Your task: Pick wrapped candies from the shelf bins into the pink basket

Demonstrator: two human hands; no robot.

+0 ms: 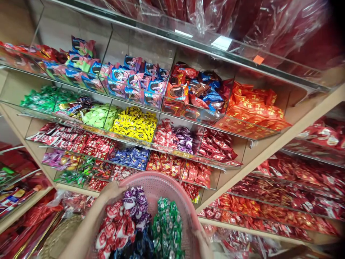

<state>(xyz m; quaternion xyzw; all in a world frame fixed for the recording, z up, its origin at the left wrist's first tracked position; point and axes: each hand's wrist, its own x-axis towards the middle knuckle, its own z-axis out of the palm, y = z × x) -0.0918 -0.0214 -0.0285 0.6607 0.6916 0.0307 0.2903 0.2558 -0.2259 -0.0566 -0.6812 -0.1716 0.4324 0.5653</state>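
A pink plastic basket [159,180] with a perforated wall is held in front of the shelves. My left hand [111,192] grips its rim on the left side, fingers curled over the edge. On the right side my right hand [202,241] holds the rim, somewhat blurred and cut off by the bottom of the view. Inside the basket lie red-and-white wrapped candies [115,226], purple wrapped candies [137,203], green wrapped candies [167,226] and dark blue wrapped candies [141,242], grouped by colour.
Ahead stands a tilted-looking shelf unit with clear dividers, holding yellow candies [136,124], blue packets [130,157], orange packets [253,104] and pink-and-blue snack packs [137,81]. More red packets [283,176] fill shelves at right. A woven basket [60,233] sits lower left.
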